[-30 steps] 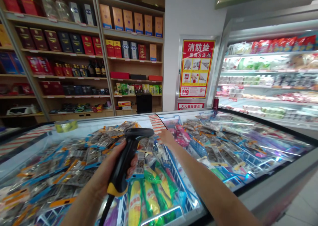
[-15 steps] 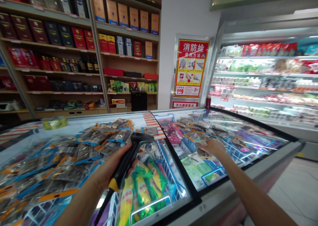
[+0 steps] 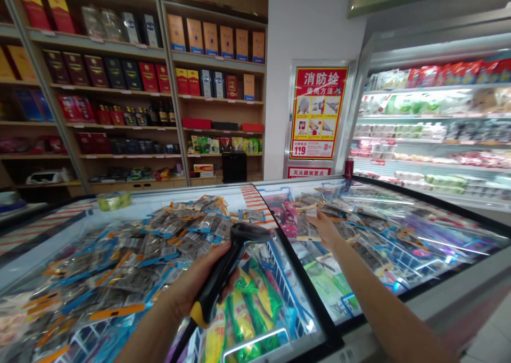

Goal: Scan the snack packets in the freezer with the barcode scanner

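Observation:
My left hand (image 3: 207, 278) is wrapped round the black and yellow handle of a barcode scanner (image 3: 223, 270). Its head points to the right and its cable runs down toward me. Over the right part of the freezer, my right hand (image 3: 324, 230) pinches a small clear packet (image 3: 307, 228) with a pale edge. Many similar packets (image 3: 139, 246) with blue or orange edges lie spread over the left glass. Another pile of packets (image 3: 355, 219) lies beyond my right hand. Beneath the scanner, green and yellow bags (image 3: 247, 310) show through the glass.
A black frame bar (image 3: 297, 267) divides the freezer top. A roll of yellowish tape (image 3: 114, 201) sits at the far left edge, and a dark red cylinder (image 3: 349, 168) stands at the back. Behind are shelves of boxes (image 3: 131, 75), a red sign (image 3: 317, 110) and a lit chiller (image 3: 431, 129).
My right hand has moved left and slightly away from me with the packet, toward the scanner's side. The left hand keeps its hold on the scanner. The whole view has shifted a little.

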`<action>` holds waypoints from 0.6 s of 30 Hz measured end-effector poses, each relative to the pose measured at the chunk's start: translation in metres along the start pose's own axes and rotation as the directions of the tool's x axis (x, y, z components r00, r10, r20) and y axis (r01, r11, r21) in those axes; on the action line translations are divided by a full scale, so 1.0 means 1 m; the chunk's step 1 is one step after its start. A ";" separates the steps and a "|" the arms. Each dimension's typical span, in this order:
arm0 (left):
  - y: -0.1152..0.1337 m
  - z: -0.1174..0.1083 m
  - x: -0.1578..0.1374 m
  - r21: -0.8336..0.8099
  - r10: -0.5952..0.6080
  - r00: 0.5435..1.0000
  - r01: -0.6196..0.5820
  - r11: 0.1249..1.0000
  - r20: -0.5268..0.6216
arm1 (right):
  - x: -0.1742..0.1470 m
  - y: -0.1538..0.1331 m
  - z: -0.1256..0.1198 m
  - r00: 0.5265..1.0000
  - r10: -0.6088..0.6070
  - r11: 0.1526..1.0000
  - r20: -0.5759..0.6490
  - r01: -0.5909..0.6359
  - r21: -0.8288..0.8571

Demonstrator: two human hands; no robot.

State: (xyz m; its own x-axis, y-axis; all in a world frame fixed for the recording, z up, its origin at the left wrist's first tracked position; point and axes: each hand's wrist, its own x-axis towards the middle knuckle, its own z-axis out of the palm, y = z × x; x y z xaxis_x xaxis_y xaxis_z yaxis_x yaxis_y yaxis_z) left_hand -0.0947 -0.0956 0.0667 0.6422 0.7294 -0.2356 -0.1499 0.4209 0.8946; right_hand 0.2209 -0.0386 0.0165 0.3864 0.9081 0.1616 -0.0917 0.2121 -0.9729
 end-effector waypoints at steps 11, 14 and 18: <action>-0.006 0.018 -0.003 -0.055 -0.071 0.997 0.073 0.996 0.022 | 0.008 0.017 0.044 0.991 0.058 0.909 0.120 -0.102 0.405; -0.009 0.022 -0.001 -0.070 -0.104 0.994 0.106 0.992 0.026 | 0.007 0.014 0.043 0.991 0.059 0.902 0.117 -0.103 0.420; -0.015 0.027 -0.001 -0.067 -0.082 0.997 0.083 0.994 0.011 | 0.003 0.008 0.047 0.991 0.070 0.895 0.110 -0.111 0.433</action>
State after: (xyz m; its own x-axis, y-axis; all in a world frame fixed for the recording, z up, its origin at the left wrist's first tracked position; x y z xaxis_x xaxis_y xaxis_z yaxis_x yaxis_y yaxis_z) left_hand -0.0727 -0.1168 0.0641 0.6603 0.6865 -0.3046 -0.1461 0.5152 0.8445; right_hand 0.1783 -0.0173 0.0165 0.2755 0.9550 0.1101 -0.5224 0.2449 -0.8168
